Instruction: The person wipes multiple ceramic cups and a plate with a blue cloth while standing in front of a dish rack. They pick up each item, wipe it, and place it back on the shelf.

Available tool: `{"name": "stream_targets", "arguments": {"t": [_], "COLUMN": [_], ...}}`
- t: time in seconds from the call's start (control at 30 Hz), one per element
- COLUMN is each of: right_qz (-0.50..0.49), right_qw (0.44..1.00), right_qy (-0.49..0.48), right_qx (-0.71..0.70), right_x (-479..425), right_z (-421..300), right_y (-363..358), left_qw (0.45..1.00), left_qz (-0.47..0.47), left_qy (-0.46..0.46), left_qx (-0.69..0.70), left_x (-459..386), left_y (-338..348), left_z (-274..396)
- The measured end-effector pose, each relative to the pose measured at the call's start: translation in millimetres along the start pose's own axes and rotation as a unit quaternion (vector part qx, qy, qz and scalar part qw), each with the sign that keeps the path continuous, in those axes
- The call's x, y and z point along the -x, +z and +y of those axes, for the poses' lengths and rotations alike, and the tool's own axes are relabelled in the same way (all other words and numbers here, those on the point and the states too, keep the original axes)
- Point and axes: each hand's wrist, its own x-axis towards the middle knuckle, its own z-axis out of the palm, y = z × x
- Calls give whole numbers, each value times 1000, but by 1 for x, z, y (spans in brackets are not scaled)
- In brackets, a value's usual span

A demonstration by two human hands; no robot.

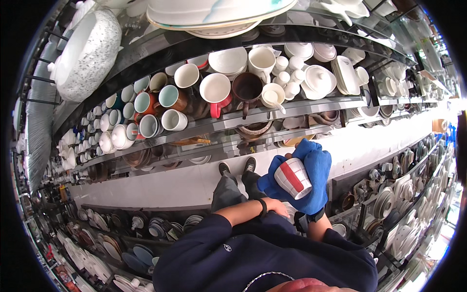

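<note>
A small white cup [293, 179] with a red band and thin dark grid lines lies tilted against a blue cloth [316, 175]. My right hand [290, 154] is wrapped in this cloth and grips the cup through it; only a bit of finger shows at the far side. My left hand [278, 207] is bent across my waist, just below the cup. Its fingertips reach beside some white ridged dishes [289, 210], and whether they touch them cannot be made out.
Before me a shelf [233, 123] carries a red mug [216, 91], a dark brown mug [247, 89], lidded pots and many cups. Large oval plates [222, 14] and a speckled bowl [89, 54] sit above. More dish racks [383, 204] stand behind, across a pale floor [146, 190].
</note>
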Motion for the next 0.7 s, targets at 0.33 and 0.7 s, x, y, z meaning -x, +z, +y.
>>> {"name": "stream_targets", "arguments": {"t": [0.33,0.7], "right_qz": [56,44], "right_qw": [973,931], "right_qy": [26,-330], "right_qx": [-224,-149], "right_x": [-22,-65], "right_z": [-28,-210], "right_y": [12,71], "left_qw": [850,541], "left_qz": [304,472], "left_qy": [136,333], "left_qx": [408,612], "left_x": [139,360], "left_y": [-164,-193], "left_z": [-22,108]}}
